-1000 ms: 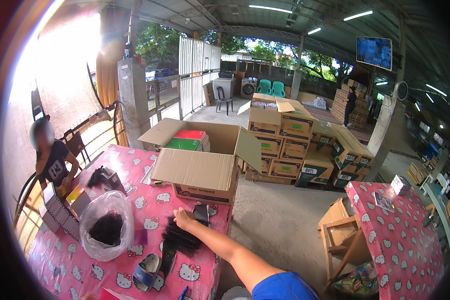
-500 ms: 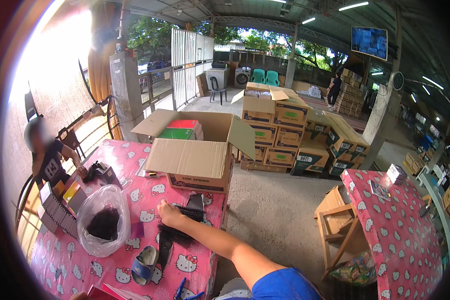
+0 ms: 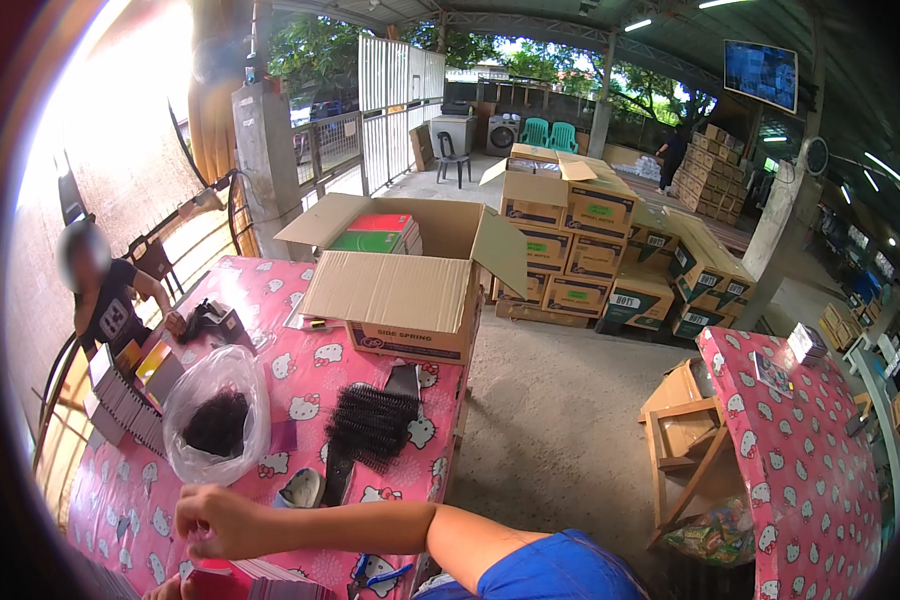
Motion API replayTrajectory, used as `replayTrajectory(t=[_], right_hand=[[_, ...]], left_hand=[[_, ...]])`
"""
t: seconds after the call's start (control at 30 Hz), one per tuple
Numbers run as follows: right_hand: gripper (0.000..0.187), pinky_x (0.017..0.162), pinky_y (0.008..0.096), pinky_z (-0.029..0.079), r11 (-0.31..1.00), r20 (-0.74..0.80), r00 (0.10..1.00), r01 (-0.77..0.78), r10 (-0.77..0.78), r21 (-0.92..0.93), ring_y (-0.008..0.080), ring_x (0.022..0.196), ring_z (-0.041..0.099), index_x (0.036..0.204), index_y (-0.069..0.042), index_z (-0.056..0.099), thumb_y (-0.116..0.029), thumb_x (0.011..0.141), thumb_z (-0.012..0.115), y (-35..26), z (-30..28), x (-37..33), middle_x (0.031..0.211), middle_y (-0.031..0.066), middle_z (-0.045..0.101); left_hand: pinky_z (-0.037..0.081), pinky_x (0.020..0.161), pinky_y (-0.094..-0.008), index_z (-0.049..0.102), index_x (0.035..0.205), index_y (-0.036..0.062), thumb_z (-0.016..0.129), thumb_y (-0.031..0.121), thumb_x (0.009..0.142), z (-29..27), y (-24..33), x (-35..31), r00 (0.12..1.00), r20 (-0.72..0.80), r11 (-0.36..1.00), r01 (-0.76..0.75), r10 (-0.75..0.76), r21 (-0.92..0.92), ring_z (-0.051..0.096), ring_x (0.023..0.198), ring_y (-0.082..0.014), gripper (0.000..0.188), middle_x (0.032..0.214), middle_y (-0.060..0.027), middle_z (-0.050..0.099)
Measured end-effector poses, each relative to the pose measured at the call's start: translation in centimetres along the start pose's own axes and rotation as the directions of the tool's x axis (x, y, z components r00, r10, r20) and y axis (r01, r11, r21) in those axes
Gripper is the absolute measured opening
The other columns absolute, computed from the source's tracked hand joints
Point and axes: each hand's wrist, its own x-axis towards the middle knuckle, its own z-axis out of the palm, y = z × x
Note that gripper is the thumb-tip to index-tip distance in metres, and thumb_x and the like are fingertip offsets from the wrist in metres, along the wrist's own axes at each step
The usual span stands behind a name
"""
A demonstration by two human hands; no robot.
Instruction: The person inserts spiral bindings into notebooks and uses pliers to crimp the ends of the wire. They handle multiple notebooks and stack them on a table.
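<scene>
My right hand (image 3: 215, 522) is over the near left of the table, fingers curled together; whatever they hold, if anything, is too small to make out. Below it, my left hand (image 3: 170, 590) shows only partly at the lower edge, closed on a red-covered notebook (image 3: 215, 582) with pale pages. Black spiral binding coils (image 3: 372, 425) lie in a pile beyond my right forearm, on a dark strip (image 3: 340, 480). Left of them stands a clear plastic bag (image 3: 255, 405) with a black tangled mass inside. A slipper (image 3: 302, 488) is partly hidden behind my forearm. Blue-handled pliers (image 3: 385, 576) lie nearby.
An open carton (image 3: 410, 342) with red and green notebooks stands at the table's far end. At left, a person (image 3: 120, 300) sits by stacked notebooks (image 3: 120, 400). Stacked cartons (image 3: 580, 250) stand on the floor beyond. Another pink-covered table (image 3: 800, 450) is at right.
My right hand has left the black coil pile and come back toward my left hand and the red notebook. My forearm now crosses the slipper. The whole view has shifted slightly.
</scene>
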Motion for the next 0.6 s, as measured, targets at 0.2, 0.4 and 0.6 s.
replayTrajectory(t=[0.2,0.4,0.6], right_hand=[[0.014,0.064,0.0328,0.048,0.991,0.044,0.999,-0.017,0.011,0.129,0.0217,0.074,0.059,0.076,0.002,0.067,0.001,0.063,0.072,1.7,0.8,0.6,0.08,0.0108,0.06],[0.02,0.063,0.0307,0.049,0.976,0.172,0.985,-0.043,0.006,0.213,0.0192,0.075,0.062,0.078,0.002,0.071,0.004,0.058,0.075,1.8,0.8,0.7,0.079,0.0107,0.065],[0.018,0.061,0.0291,0.05,0.979,0.081,0.996,-0.058,0.043,0.197,0.017,0.069,0.062,0.076,0.002,0.07,0.005,0.058,0.074,1.5,0.9,1.4,0.072,0.0095,0.065]], left_hand=[[0.051,0.065,-0.0361,0.074,0.087,0.0037,0.071,0.022,0.083,0.1,-0.8,0.3,0.989,-0.048,0.99,-0.14,0.141,0.033,0.065,0.066,-0.0224,0.019,0.078,-0.0095,0.07],[0.05,0.075,-0.0366,0.074,0.092,0.0028,0.067,0.02,0.087,1.2,0.5,-0.5,0.99,-0.139,1.0,0.025,-0.027,-0.018,0.066,0.076,-0.0255,0.019,0.089,-0.0125,0.071],[0.05,0.079,-0.037,0.073,0.095,0.0032,0.066,0.022,0.087,1.4,0.6,-0.5,0.987,-0.159,0.999,-0.04,0.041,0.008,0.066,0.081,-0.0266,0.021,0.093,-0.0127,0.071]])
